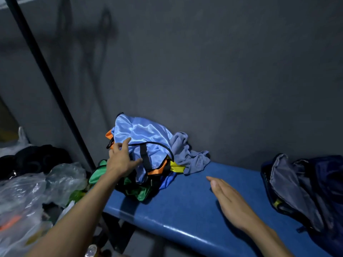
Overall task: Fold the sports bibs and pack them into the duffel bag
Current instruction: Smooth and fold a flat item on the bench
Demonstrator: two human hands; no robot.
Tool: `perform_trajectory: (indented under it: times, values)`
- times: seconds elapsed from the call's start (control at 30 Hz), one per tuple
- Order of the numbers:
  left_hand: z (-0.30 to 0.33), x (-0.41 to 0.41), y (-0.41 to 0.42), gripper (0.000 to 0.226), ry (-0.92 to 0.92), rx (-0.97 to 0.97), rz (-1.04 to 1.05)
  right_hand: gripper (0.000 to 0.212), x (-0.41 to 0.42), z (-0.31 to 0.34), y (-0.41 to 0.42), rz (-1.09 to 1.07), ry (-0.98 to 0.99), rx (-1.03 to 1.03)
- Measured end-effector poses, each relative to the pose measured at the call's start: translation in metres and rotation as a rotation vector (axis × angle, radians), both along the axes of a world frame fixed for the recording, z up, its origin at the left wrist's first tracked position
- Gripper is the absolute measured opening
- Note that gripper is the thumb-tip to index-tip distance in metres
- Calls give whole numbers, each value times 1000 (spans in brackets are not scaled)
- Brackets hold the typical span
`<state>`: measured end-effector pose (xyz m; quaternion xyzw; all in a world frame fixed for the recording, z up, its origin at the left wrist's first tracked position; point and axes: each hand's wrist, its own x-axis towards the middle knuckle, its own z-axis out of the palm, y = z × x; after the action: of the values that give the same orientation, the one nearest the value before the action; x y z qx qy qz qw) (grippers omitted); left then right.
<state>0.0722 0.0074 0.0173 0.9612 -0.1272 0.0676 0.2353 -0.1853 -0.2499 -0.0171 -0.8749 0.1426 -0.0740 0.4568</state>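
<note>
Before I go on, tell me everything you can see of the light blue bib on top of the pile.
The light blue bib is shiny, satin-like fabric with black edging and a black strap across its lower front. It lies crumpled, unfolded, on top of the pile of bibs at the left end of the blue bench, against the wall. The left hand rests on its left edge, fingers spread. A grey cloth touches its right side.

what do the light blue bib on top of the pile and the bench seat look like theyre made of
Light blue bib: thin, satiny synthetic, probably polyester; it catches sheen along soft wrinkles, with black trim at the edges. Bench seat: smooth blue padded vinyl or painted board; its rounded front edge glints. Which one is unclear.
</note>
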Motion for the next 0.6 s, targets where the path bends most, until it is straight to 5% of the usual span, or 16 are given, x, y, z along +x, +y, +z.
perform_trajectory:
  times: [0.1, 0.2, 0.27, 0.4, 0.5, 0.6]
  values:
    - [1, 26, -5, 100, 159, 170, -23, 70, 10, -1, -9, 5, 5, 3]
    - [3, 31, -18, 55, 96, 221, -132, 68, 12, 0, -10, 21, 6, 0]
    - [13, 23, -24, 27, -88, 116, -169, 66, 10, 1, -10, 32, 12, -7]
    - [85, -8, -38, 26, -363, -200, -237, 61, 12, 3, -5, 44, -57, 5]
    - [159, -53, -54, 26, -347, -481, -416, 49, 14, 10, 6, 31, -121, 172]
    - [208, -102, -70, 22, -186, -784, -640, 85, 8, 17, 19, 104, -238, 362]
